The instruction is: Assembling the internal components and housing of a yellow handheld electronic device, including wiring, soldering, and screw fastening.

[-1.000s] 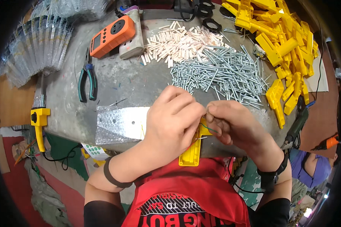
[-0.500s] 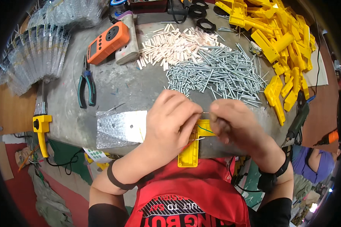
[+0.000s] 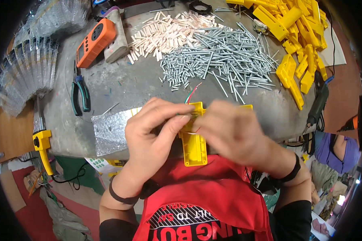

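Some thin red and green wires (image 3: 192,93) poked loose past the open yellow plastic housing (image 3: 194,150) near the grey tabletop (image 3: 112,90) edge, wiring seemingly unfinished; I couldn't tell whether the left hand (image 3: 151,128) or blurred right hand (image 3: 230,134), both over it, gripped anything.

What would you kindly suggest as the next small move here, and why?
I would perhaps gather the loose red and green wires with the left hand: their ends stick out free past the far end of the yellow housing, and that hand's fingertips are close by. The right hand is too blurred to judge.
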Motion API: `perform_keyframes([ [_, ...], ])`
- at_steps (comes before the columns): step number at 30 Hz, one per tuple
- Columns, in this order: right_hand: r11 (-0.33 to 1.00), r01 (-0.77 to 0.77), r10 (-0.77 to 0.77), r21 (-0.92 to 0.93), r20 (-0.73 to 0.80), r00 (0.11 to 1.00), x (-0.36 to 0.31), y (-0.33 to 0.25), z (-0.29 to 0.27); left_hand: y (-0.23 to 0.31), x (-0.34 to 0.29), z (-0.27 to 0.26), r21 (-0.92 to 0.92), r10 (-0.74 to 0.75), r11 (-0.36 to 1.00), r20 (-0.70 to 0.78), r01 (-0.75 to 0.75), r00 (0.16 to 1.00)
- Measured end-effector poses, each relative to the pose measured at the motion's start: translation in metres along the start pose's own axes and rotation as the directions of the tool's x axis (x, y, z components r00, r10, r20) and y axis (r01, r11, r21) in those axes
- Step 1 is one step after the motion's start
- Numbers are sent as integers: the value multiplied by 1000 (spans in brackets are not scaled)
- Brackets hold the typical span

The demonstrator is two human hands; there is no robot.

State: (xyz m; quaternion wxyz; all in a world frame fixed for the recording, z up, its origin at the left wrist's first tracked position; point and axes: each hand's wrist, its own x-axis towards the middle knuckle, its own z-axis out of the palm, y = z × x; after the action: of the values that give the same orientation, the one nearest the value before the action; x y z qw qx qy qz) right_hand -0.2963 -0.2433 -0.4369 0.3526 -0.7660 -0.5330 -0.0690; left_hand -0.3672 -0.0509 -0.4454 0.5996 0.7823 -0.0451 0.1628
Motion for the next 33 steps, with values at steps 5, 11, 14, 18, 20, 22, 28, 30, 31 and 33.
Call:
perform_keyframes([
  [5,835,-534,536,131,26,844,-1,35,-34,14,-2,5,-244,-286,930,-18,274,958],
  [11,856,-503,517,124,-172,838,-25,2,-41,7,-5,2,-209,-243,948,6,238,970],
  [14,968,-249,248,-15,-55,967,-26,-35,-5,7,-2,5,-153,-221,963,23,222,975],
  [18,938,-306,320,-166,67,945,-16,-37,9,10,-1,4,-75,-188,979,-13,187,982],
  [20,961,-239,239,-139,-15,971,-18,-39,-1,12,-4,0,387,261,876,121,-288,958],
  [22,964,-249,251,-93,20,968,-20,-44,-16,20,-9,7,458,274,836,129,-302,953],
  [28,970,-206,200,-129,-59,978,-14,-46,-20,23,-10,13,512,225,815,153,-272,962],
  [30,972,-204,195,-121,-77,978,-14,-40,-17,22,-10,10,402,190,883,166,-242,968],
  [31,969,-218,207,-113,-98,973,-14,-37,-17,23,-10,10,404,197,881,158,-246,967],
  [33,973,-213,202,-89,-115,973,-14,-36,-15,24,-11,10,353,154,915,146,-197,977],
])
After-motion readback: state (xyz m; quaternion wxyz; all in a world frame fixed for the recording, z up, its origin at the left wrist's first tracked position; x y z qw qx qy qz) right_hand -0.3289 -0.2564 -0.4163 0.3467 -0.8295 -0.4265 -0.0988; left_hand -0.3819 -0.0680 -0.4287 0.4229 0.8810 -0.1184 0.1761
